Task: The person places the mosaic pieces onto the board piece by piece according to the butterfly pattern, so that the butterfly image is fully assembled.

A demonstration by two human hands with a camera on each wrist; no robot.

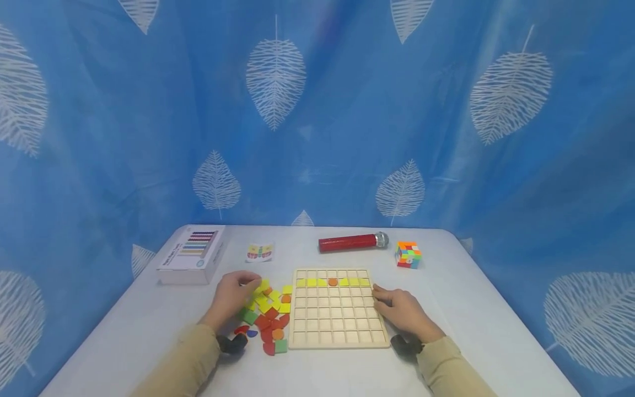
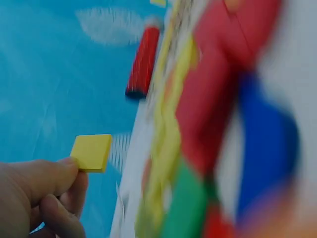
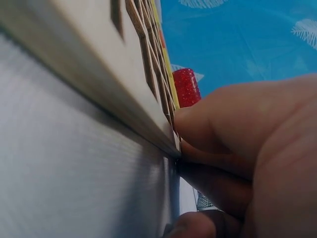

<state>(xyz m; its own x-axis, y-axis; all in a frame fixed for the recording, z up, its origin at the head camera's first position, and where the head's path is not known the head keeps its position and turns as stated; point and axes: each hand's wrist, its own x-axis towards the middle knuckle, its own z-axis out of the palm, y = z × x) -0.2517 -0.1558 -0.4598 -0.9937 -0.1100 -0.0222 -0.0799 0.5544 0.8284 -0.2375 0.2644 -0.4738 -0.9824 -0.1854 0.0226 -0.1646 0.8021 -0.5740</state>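
Note:
My left hand (image 1: 234, 295) pinches a yellow square tile (image 2: 91, 152) between thumb and finger, over the pile's far left side. Beneath it spreads a loose pile of flat shapes, among them a red piece (image 1: 265, 335), a green square (image 1: 280, 346) and a small blue piece (image 1: 252, 333). A wooden grid board (image 1: 339, 346) lies flat to the right of the pile. Its second row from the far side holds yellow pieces with an orange disc (image 1: 333, 282) in the middle. My right hand (image 1: 401, 310) grips the board's right edge, thumb at the rim.
A white box (image 1: 190, 256) stands at the back left, beside a small picture card (image 1: 259, 252). Behind the board lies a red microphone (image 1: 349, 242), with a puzzle cube (image 1: 408, 255) to its right. A blue leaf-patterned curtain (image 1: 337, 138) hangs behind the table.

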